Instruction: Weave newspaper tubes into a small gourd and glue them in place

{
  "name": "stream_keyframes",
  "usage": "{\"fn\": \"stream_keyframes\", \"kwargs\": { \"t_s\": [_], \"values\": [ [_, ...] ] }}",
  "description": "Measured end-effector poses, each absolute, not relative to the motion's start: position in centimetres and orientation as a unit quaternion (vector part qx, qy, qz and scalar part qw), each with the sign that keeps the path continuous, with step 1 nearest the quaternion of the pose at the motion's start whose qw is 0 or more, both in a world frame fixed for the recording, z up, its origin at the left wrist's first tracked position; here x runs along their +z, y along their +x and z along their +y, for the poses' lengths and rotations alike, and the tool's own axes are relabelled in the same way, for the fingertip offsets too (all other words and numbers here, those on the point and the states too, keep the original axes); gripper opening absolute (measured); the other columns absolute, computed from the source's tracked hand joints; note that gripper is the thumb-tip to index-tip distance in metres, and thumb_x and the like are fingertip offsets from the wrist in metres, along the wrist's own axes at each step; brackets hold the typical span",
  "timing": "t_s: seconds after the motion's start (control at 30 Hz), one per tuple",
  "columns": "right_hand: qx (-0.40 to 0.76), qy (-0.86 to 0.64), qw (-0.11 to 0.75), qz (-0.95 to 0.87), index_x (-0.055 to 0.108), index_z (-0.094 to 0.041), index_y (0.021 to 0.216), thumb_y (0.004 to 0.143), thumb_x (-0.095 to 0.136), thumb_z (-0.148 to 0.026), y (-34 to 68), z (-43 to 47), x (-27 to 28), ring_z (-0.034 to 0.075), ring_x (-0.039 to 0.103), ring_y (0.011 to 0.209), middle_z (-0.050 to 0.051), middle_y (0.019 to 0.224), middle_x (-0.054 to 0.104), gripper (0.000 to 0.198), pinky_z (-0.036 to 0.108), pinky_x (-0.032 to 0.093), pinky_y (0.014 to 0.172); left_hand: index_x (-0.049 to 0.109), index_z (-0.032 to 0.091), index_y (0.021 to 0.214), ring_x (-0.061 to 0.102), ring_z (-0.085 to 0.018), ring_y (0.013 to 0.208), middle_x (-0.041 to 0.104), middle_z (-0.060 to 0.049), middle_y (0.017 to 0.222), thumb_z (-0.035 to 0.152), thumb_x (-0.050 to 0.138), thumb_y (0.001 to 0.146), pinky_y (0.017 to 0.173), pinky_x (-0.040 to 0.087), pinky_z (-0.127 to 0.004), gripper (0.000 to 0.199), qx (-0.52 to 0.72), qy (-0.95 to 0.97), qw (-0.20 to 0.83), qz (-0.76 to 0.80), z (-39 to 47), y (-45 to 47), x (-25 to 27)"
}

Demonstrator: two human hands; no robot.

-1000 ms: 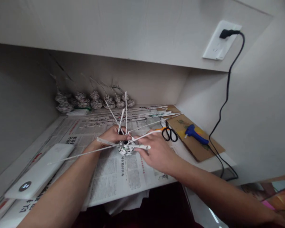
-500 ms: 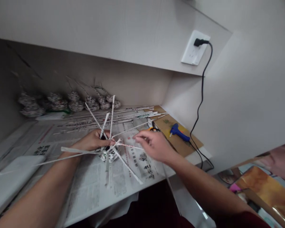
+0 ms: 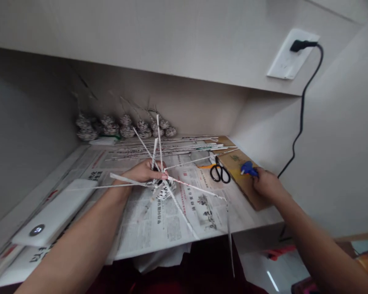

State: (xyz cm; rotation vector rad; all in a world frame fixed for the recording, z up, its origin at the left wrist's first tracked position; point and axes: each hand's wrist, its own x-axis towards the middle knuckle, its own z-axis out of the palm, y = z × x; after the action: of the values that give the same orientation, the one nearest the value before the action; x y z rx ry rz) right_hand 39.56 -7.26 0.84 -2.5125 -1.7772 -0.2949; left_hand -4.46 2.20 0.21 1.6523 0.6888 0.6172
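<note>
My left hand (image 3: 150, 171) is closed on a small round weaving of rolled newspaper (image 3: 163, 188), thumb across its top. Paper strips radiate from it on all sides; a red-speckled paper strip (image 3: 199, 188) runs right and bends down past the table edge. At the right, my right hand (image 3: 266, 185) is wrapped round the handle of a blue glue gun (image 3: 248, 168), whose nozzle points left over a cardboard sheet (image 3: 254, 196). Part of the handle is hidden by the fingers.
Black-handled scissors (image 3: 220, 173) lie beside the cardboard. Behind are long paper rods (image 3: 171, 149) and several woven gourd shapes (image 3: 127, 126). A white power bank (image 3: 58, 212) lies left on the newspaper (image 3: 135, 228). A black cord (image 3: 301, 118) hangs from the wall socket (image 3: 282, 61).
My right hand has moved from beside the weaving to the right and taken hold of the glue gun. The left hand keeps its grip. The view has shifted, uncovering the scissors.
</note>
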Motion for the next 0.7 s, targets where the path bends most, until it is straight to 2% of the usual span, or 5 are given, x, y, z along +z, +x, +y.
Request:
{"fn": "stream_keyframes", "kwargs": {
  "t_s": [0.13, 0.23, 0.43, 0.53, 0.7],
  "values": [
    [0.03, -0.785, 0.199, -0.586, 0.055, -0.014, 0.126, 0.086, 0.047, -0.027, 36.1, -9.0, 3.1, 0.025, 0.064, 0.087, 0.013, 0.101, 0.069, 0.043, 0.034, 0.048, 0.076, 0.069, 0.015, 0.07, 0.058, -0.013, 0.064, 0.065, -0.001, 0.066, 0.031, 0.078, 0.062, 0.063, 0.044, -0.023, 0.019, 0.249, 0.711, 0.59, 0.291, 2.1, -4.2, 0.1],
    [0.215, -0.708, 0.301, -0.601, 0.068, -0.017, 0.099, 0.083, 0.055, -0.049, 32.1, -11.1, 5.2, 0.021, 0.061, 0.069, 0.006, 0.075, 0.067, 0.038, 0.031, 0.049, 0.062, 0.068, 0.013, 0.072, 0.058, -0.012, 0.065, 0.065, -0.001, 0.068, 0.031, 0.079, 0.062, 0.064, 0.044, -0.023, 0.023, 0.235, 0.714, 0.595, 0.285, 2.1, -4.1, 0.0],
    [0.424, -0.559, 0.282, -0.655, 0.068, -0.017, 0.103, 0.083, 0.059, -0.052, 25.5, -12.8, 6.2, 0.016, 0.06, 0.071, 0.006, 0.082, 0.068, 0.041, 0.028, 0.05, 0.065, 0.066, 0.012, 0.074, 0.059, -0.012, 0.066, 0.066, 0.0, 0.069, 0.029, 0.08, 0.063, 0.065, 0.045, -0.023, 0.024, 0.221, 0.712, 0.605, 0.281, 1.8, -4.1, 0.3],
    [0.426, -0.532, 0.283, -0.675, 0.066, -0.018, 0.11, 0.085, 0.058, -0.049, 24.1, -12.5, 6.1, 0.02, 0.062, 0.092, 0.007, 0.104, 0.069, 0.04, 0.033, 0.051, 0.082, 0.066, 0.013, 0.074, 0.059, -0.011, 0.065, 0.066, 0.0, 0.069, 0.029, 0.08, 0.064, 0.064, 0.045, -0.023, 0.024, 0.22, 0.71, 0.611, 0.272, 1.8, -4.1, 0.4],
    [0.394, -0.528, 0.263, -0.705, 0.066, -0.018, 0.107, 0.087, 0.055, -0.047, 23.5, -12.2, 6.2, 0.021, 0.061, 0.095, 0.006, 0.101, 0.069, 0.037, 0.035, 0.051, 0.085, 0.067, 0.013, 0.076, 0.06, -0.011, 0.066, 0.067, 0.0, 0.07, 0.029, 0.08, 0.065, 0.063, 0.046, -0.022, 0.024, 0.219, 0.714, 0.608, 0.268, 1.9, -4.1, 0.2]
  ]
}}
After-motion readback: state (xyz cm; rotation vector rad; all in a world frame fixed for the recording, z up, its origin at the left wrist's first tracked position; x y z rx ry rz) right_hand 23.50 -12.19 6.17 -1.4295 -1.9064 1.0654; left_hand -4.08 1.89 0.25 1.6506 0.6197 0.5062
